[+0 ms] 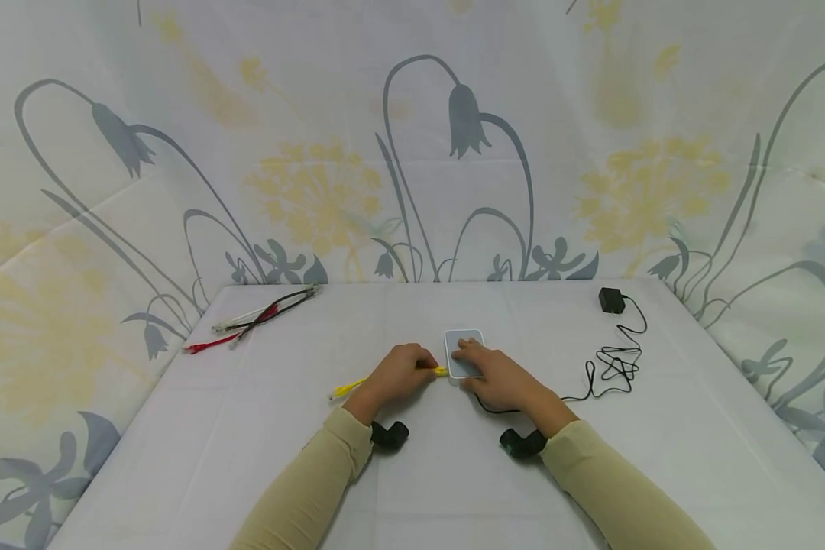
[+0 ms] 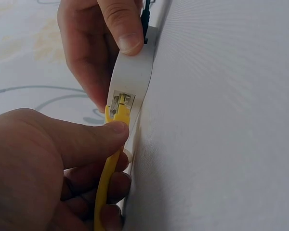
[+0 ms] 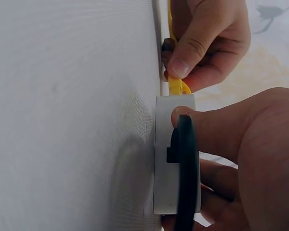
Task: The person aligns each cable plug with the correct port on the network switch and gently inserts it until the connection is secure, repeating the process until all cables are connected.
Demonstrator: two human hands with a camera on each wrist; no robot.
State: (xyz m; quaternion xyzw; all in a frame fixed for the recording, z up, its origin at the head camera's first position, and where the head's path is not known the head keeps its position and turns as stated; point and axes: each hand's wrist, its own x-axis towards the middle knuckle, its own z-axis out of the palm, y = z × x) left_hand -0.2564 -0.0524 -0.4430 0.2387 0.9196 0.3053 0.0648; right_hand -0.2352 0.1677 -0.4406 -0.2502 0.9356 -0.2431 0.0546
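Note:
A small white router (image 1: pixel 459 371) with a grey top lies on the white table, in front of me. My right hand (image 1: pixel 500 377) grips it, thumb on its side and fingers across the top. With thumb and fingers my left hand (image 1: pixel 400 373) pinches a yellow network cable (image 1: pixel 348 388) just behind its plug. In the left wrist view the yellow plug (image 2: pixel 121 114) is at the router's side port (image 2: pixel 124 97), its clear tip within the opening. A black power cord (image 3: pixel 185 173) runs into another side of the router, beneath my right thumb in the right wrist view.
The black cord trails right in loose tangles (image 1: pixel 617 360) to a black power adapter (image 1: pixel 612 300) at the back right. Several black, red and white cables (image 1: pixel 270 313) lie at the back left. A flower-patterned curtain (image 1: pixel 412 153) hangs behind the table.

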